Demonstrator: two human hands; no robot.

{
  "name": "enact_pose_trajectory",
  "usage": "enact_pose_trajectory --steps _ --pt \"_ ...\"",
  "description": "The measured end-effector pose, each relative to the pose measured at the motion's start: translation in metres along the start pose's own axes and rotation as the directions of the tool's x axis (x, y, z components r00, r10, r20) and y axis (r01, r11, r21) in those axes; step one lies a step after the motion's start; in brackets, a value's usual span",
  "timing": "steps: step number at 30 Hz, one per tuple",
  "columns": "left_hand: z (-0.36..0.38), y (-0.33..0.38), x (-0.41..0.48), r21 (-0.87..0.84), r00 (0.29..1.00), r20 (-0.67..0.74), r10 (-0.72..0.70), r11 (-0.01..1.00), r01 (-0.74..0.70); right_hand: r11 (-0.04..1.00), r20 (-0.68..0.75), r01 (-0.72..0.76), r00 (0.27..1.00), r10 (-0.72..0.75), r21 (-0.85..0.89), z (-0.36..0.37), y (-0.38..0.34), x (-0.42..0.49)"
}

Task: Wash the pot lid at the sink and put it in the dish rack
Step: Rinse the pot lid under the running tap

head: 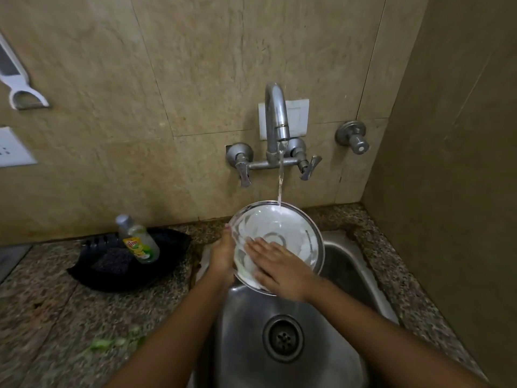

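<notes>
Sink point(330, 368) at 6 o'clock. Above it, right hand point(275, 268), fingers flat and spread, presses the soapy pot lid point(282, 228); left hand point(223, 254) grips its 9 o'clock rim. Tap point(275, 116) stream strikes its 12 o'clock edge.

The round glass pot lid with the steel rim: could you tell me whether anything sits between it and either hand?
Nothing visible does. The left hand grips the round glass pot lid at its edge, and the right hand lies flat on its soapy surface.
</notes>
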State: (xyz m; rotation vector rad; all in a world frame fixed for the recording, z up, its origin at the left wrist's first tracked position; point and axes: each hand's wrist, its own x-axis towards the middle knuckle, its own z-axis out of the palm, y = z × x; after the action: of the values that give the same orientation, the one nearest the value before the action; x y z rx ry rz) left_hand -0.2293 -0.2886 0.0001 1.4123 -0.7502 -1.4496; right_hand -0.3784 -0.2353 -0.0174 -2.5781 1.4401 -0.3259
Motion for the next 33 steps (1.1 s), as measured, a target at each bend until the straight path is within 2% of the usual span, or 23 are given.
enact_pose_trajectory --steps 1,3,5,7,9,11,12,14,16,19,21,22,23,26,29,31,33 --pt "-0.005 -0.001 0.005 0.028 0.999 -0.040 0.027 0.999 -0.026 0.998 -0.005 -0.038 0.999 0.037 -0.041 0.000 0.006 -0.012" --pt "-0.011 -0.003 0.008 0.073 0.998 -0.054 0.035 0.997 -0.031 0.969 -0.035 -0.219 0.976 0.216 -0.111 -0.003 0.029 -0.022" --pt "-0.007 -0.007 0.002 0.068 1.000 -0.030 -0.001 0.998 0.003 0.888 -0.085 -0.438 0.899 0.430 -0.138 -0.011 0.048 -0.012" --pt "0.004 -0.008 -0.007 0.040 0.998 0.030 -0.050 0.998 0.049 0.850 -0.181 -0.515 0.852 0.491 -0.115 -0.020 0.050 0.014" --pt "0.014 -0.006 -0.012 0.021 0.995 0.071 -0.075 0.997 0.074 0.914 -0.180 -0.402 0.904 0.388 -0.048 -0.024 0.033 0.037" --pt "0.017 0.001 -0.011 0.017 0.998 0.048 -0.044 0.999 0.043 0.986 -0.087 -0.168 0.982 0.168 0.002 -0.022 0.004 0.042" --pt "0.014 0.006 -0.010 0.011 0.999 0.025 -0.034 0.999 0.034 0.997 -0.031 -0.071 0.997 0.072 0.019 -0.020 -0.007 0.035" --pt "0.005 0.012 -0.006 0.025 1.000 -0.022 -0.014 1.000 0.015 1.000 0.037 0.014 0.999 -0.014 0.016 -0.019 -0.006 0.013" --pt "-0.006 0.010 0.003 0.006 0.999 -0.054 0.004 1.000 -0.004 0.996 0.035 -0.030 0.999 0.033 -0.078 -0.021 0.013 -0.008" --pt "-0.007 0.008 -0.001 0.021 1.000 -0.017 0.004 1.000 -0.004 0.938 -0.044 -0.292 0.956 0.289 -0.189 -0.024 0.044 -0.007" --pt "0.002 0.009 -0.010 0.024 1.000 0.003 -0.016 1.000 0.016 0.887 -0.146 -0.441 0.895 0.422 -0.136 -0.027 0.049 0.016" --pt "0.006 0.009 -0.013 0.028 1.000 0.003 -0.024 0.999 0.024 0.886 -0.184 -0.457 0.880 0.437 -0.080 -0.028 0.045 0.030" --pt "0.011 0.009 -0.015 0.030 1.000 0.005 -0.029 0.999 0.029 0.907 -0.190 -0.420 0.893 0.408 -0.031 -0.027 0.037 0.041" --pt "0.014 0.013 -0.016 0.038 0.999 0.021 -0.031 0.999 0.030 0.992 -0.045 -0.124 0.991 0.123 -0.024 -0.024 0.000 0.049" --pt "0.002 0.016 -0.006 0.014 0.999 -0.036 0.001 1.000 0.000 0.998 0.082 0.056 0.995 -0.055 -0.018 -0.023 -0.003 0.015" --pt "-0.009 0.011 0.006 -0.003 0.997 -0.069 0.017 1.000 -0.017 0.995 0.094 0.026 0.995 -0.017 -0.097 -0.024 0.017 -0.008" --pt "-0.014 0.008 0.004 0.028 1.000 0.001 0.013 1.000 -0.013 0.971 0.010 -0.165 0.985 0.169 -0.171 -0.026 0.045 -0.016"
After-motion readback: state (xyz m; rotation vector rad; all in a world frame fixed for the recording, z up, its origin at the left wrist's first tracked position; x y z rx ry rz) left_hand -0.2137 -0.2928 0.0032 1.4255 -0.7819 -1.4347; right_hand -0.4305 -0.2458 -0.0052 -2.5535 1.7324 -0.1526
